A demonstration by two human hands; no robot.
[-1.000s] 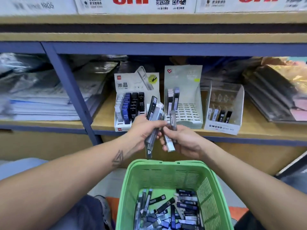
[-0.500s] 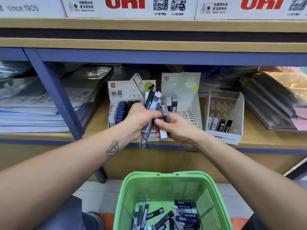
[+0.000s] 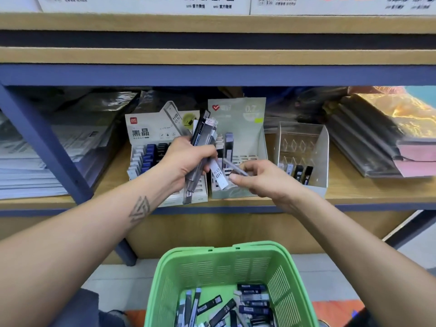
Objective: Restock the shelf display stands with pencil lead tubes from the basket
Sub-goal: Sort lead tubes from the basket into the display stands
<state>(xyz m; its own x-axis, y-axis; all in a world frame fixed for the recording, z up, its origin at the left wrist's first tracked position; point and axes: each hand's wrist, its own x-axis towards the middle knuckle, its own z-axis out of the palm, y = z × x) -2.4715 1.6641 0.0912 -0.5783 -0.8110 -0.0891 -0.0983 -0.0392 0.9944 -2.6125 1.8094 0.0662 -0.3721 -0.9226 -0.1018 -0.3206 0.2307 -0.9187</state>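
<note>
Your left hand [image 3: 186, 159] has its fingers curled tight round a bundle of pencil lead tubes [image 3: 202, 138], dark and grey ones fanned out above the fist and poking below it. One white tube [image 3: 219, 174], printed "HB 0.5", sticks out slantwise from under your left fingers toward your other hand. Your right hand [image 3: 266, 180] pinches a single grey tube [image 3: 234, 168] between thumb and forefinger, the other fingers loosely curled beneath; whether it also touches the white tube you cannot tell from here.

Both hands sit just in front of the shelf stands. The left stand [image 3: 151, 138], headed with a red Deli logo and the characters 黑晶, holds rows of white, blue and black tubes. The middle stand [image 3: 240, 119], pale green with a red heart mark and "0.7", has a few tubes upright at its back left and bare slots elsewhere. The right stand [image 3: 316, 147], a white open-fronted box, holds a short row of white and black tubes at its front.

Below, the green basket [image 3: 224, 267] holds a loose heap of dark, blue and grey tubes; one reads "HB 0.5". White boxes [image 3: 146, 3] on the shelf above carry QR codes and red lettering cut off by the frame.
</note>
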